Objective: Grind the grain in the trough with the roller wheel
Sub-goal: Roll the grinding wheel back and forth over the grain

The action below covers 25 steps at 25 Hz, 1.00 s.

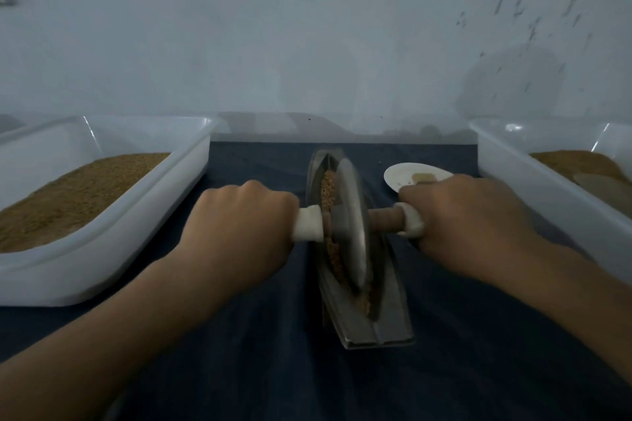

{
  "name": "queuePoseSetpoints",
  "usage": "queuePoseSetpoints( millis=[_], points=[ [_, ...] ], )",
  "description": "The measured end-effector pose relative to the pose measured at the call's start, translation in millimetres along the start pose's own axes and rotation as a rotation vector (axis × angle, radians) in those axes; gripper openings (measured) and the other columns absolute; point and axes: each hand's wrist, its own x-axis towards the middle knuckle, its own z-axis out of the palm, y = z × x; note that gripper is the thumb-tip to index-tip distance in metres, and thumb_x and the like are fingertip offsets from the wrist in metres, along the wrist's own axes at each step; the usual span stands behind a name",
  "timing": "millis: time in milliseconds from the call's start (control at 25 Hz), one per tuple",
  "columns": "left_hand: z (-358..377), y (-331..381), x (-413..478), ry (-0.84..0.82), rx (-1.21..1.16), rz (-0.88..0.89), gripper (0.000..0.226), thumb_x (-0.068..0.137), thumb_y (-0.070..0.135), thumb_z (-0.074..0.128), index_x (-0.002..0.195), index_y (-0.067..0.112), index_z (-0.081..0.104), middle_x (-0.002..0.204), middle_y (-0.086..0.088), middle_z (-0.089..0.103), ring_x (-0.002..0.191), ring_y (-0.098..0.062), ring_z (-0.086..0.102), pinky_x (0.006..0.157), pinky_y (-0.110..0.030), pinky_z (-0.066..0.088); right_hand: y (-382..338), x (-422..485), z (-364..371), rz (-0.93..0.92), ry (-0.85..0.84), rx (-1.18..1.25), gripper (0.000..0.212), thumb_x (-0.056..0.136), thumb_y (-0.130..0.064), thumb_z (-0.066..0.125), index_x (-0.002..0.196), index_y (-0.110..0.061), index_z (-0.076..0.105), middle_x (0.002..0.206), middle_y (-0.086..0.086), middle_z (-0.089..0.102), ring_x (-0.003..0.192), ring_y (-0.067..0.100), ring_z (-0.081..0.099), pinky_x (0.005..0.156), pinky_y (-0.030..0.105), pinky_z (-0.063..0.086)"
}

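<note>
Grain (329, 188) lies in the trough (386, 311) on the cloth (273, 369), heaped left of the wheel (352, 215) standing mid-groove. Left hand (239, 225) and right hand (468, 225) each clench an axle handle (309, 224). Uneven push could tilt the wheel, so it climbs the wall and spills grain over the left lip.

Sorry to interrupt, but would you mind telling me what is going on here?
A person grips the roller wheel by its handle, left hand on one end and right hand on the other. The wheel stands in the metal trough, on brown grain. The left tub and right tub hold similar brown material.
</note>
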Motion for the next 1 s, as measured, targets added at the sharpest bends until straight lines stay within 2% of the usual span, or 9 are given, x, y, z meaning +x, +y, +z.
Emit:
queuePoseSetpoints(
  millis=[80, 160, 320, 400, 480, 640, 760, 880, 1000],
  points=[
    [-6, 0, -1, 0.042, -0.012, 0.007, 0.058, 0.054, 0.032, 0.08, 0.066, 0.031, 0.023, 0.051, 0.011, 0.019, 0.041, -0.007, 0.007, 0.048, -0.016, 0.008, 5, -8, 1, -0.02, 0.035, 0.051, 0.023, 0.063, -0.04, 0.061, 0.067, -0.033, 0.039, 0.055, -0.017, 0.024, 0.046, 0.007, 0.022, 0.049, 0.016, 0.011],
    [5, 5, 8, -0.065, 0.065, -0.076, 0.045, 0.064, 0.03, 0.078, 0.065, 0.028, 0.033, 0.053, 0.009, 0.021, 0.042, -0.011, 0.013, 0.046, -0.02, 0.011, -1, 8, 6, 0.051, -0.008, -0.016, 0.026, 0.065, -0.034, 0.068, 0.065, -0.031, 0.043, 0.056, -0.016, 0.023, 0.048, 0.003, 0.018, 0.049, 0.017, 0.01],
    [20, 0, 68, -0.18, 0.076, -0.167, 0.006, 0.09, 0.027, 0.06, 0.092, 0.022, 0.061, 0.072, 0.002, 0.041, 0.063, -0.021, 0.041, 0.058, -0.035, 0.034, -5, 60, 30, 0.234, -0.18, 0.075, 0.02, 0.091, -0.031, 0.065, 0.081, -0.03, 0.047, 0.074, -0.008, 0.049, 0.066, 0.018, 0.044, 0.049, 0.028, 0.019],
    [16, 0, 70, -0.215, 0.068, -0.133, 0.008, 0.09, 0.028, 0.061, 0.095, 0.024, 0.063, 0.075, 0.002, 0.044, 0.065, -0.021, 0.042, 0.059, -0.035, 0.034, 0, 58, 28, 0.228, -0.228, 0.084, 0.019, 0.091, -0.032, 0.062, 0.08, -0.029, 0.047, 0.08, -0.008, 0.055, 0.068, 0.018, 0.045, 0.049, 0.028, 0.021],
    [10, 2, 44, -0.151, 0.062, -0.1, 0.008, 0.084, 0.031, 0.065, 0.083, 0.028, 0.057, 0.067, 0.006, 0.038, 0.054, -0.016, 0.036, 0.051, -0.03, 0.029, 3, 31, 22, 0.134, -0.147, 0.024, 0.022, 0.086, -0.037, 0.059, 0.073, -0.03, 0.043, 0.071, -0.011, 0.048, 0.058, 0.012, 0.039, 0.047, 0.026, 0.018],
    [-8, 2, 0, 0.073, 0.046, 0.019, 0.045, 0.057, 0.033, 0.074, 0.064, 0.032, 0.029, 0.05, 0.01, 0.024, 0.042, -0.007, 0.007, 0.047, -0.016, 0.008, 7, -13, -1, -0.022, 0.023, 0.087, 0.014, 0.072, -0.046, 0.047, 0.069, -0.037, 0.037, 0.054, -0.017, 0.028, 0.046, 0.007, 0.026, 0.048, 0.018, 0.012],
    [12, 4, 17, -0.073, 0.073, -0.097, 0.037, 0.069, 0.032, 0.075, 0.065, 0.028, 0.039, 0.054, 0.008, 0.03, 0.043, -0.014, 0.022, 0.046, -0.024, 0.02, 0, 14, 11, 0.064, -0.031, -0.063, 0.021, 0.08, -0.035, 0.056, 0.069, -0.032, 0.039, 0.059, -0.013, 0.036, 0.05, 0.015, 0.035, 0.047, 0.021, 0.019],
    [28, 0, 62, -0.175, 0.019, -0.23, 0.012, 0.088, 0.034, 0.06, 0.089, 0.023, 0.06, 0.074, 0.001, 0.047, 0.065, -0.025, 0.051, 0.058, -0.033, 0.035, -5, 67, 21, 0.185, -0.171, -0.009, 0.012, 0.095, -0.033, 0.061, 0.087, -0.03, 0.053, 0.081, -0.006, 0.055, 0.072, 0.021, 0.051, 0.059, 0.031, 0.035],
    [29, -1, 55, -0.2, -0.026, -0.213, 0.01, 0.088, 0.036, 0.059, 0.088, 0.026, 0.06, 0.07, 0.006, 0.041, 0.061, -0.02, 0.043, 0.058, -0.034, 0.034, 0, 65, 15, 0.137, -0.222, -0.016, 0.009, 0.089, -0.031, 0.065, 0.088, -0.031, 0.056, 0.082, -0.006, 0.055, 0.071, 0.02, 0.051, 0.056, 0.029, 0.032]
  ],
)
